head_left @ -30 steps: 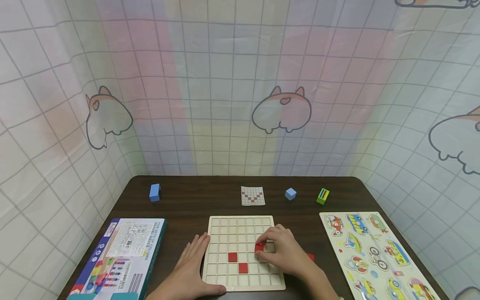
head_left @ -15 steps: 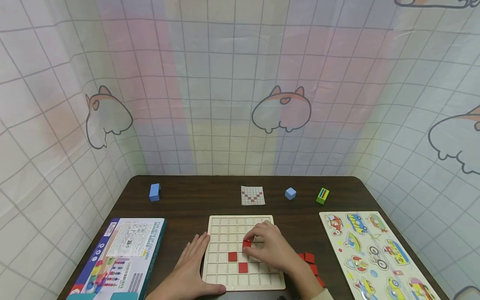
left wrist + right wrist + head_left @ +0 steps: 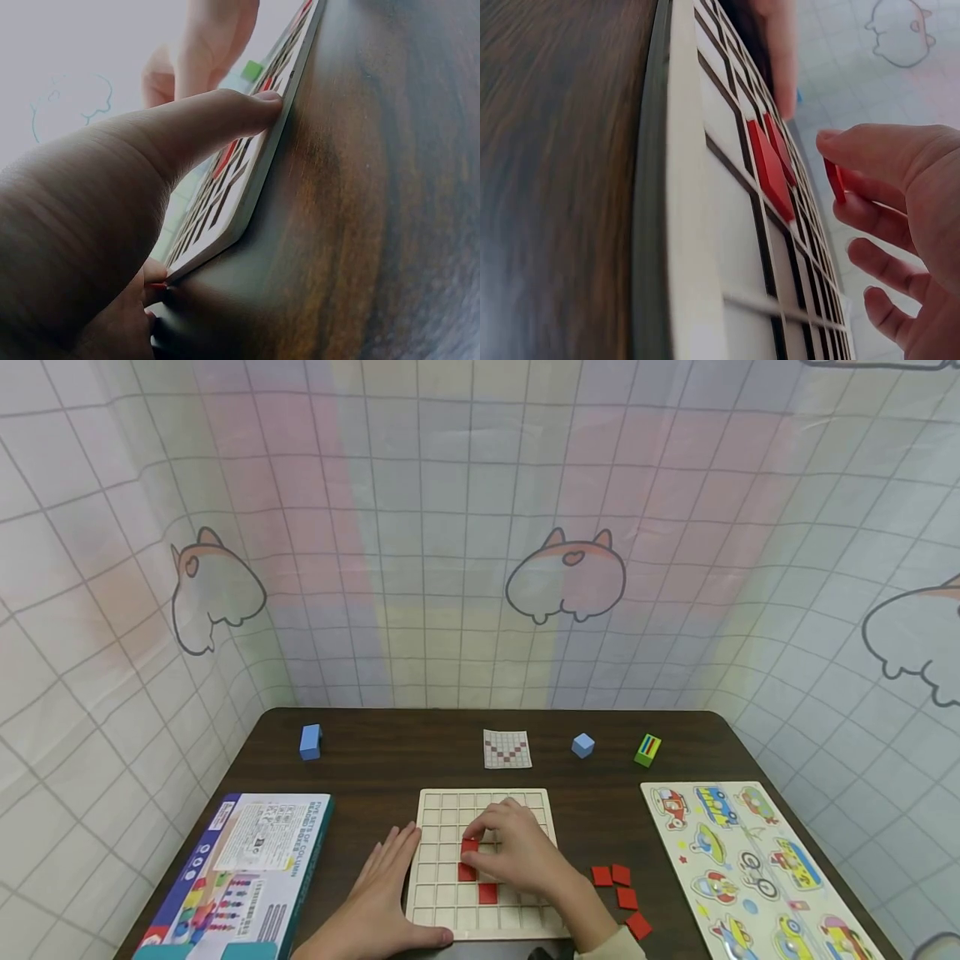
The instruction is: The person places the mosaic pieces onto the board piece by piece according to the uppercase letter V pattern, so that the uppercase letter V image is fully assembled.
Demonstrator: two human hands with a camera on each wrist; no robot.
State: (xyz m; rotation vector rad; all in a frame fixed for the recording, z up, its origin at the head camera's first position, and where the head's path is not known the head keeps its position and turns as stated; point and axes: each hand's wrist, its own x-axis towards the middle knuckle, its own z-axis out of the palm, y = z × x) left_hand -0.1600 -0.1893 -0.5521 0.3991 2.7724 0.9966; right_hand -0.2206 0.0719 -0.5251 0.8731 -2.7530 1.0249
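A cream grid board (image 3: pixel 442 920) lies in the middle of the dark table in the head view. Two red square tiles (image 3: pixel 487 893) sit in its cells, diagonally placed. My right hand (image 3: pixel 517 853) pinches another red tile (image 3: pixel 833 180) between thumb and finger, above the board's left-middle part. In the right wrist view this tile is tilted on edge, apart from the board. My left hand (image 3: pixel 378 897) rests along the board's left side with fingers straight; its thumb (image 3: pixel 259 109) touches the near rim. Several loose red tiles (image 3: pixel 626 898) lie to the board's right.
Behind the board lies a small printed grid card (image 3: pixel 507 750) with a V of red squares. A blue block (image 3: pixel 311 742), a blue cube (image 3: pixel 582 745) and a green block (image 3: pixel 647 750) stand farther back. A box (image 3: pixel 247 868) flanks the left, a picture puzzle (image 3: pixel 738 852) the right.
My right hand has carried the red tile leftward across the board, from its right part to near the left tile. The loose tiles have come into view. My left hand stays in place.
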